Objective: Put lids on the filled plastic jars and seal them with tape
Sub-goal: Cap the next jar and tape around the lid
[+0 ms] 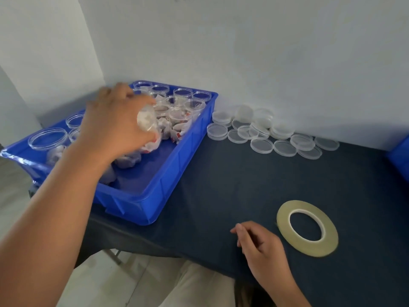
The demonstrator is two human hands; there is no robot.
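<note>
Currently in the left hand (110, 120): a clear plastic jar (147, 119), with the fingers curled round its body from above and the thumb on the near side.
Jar position: held above the middle of the blue crate (155, 196), clear of the crate floor.
Jar axis: tipped well off upright. Its long axis runs from under the palm out toward the right and the camera, so one round end faces the viewer.
Jar end: blurred, so whether it is the mouth or the base cannot be told.
Jar contents: white wrapped pieces.
Right hand (261, 244): rests on the dark blue cloth (221, 185), its fingers loosely curled and holding nothing.
Tape roll (307, 228): lies flat on the cloth just right of the right hand, with its hole facing up.
Lids (265, 131): clear discs spread and partly stacked along the wall, just right of the crate.
Other jars (179, 116): stand upright in the crate's far half and left side. Several are capped with clear lids, and white and red wrappers show inside.
</note>
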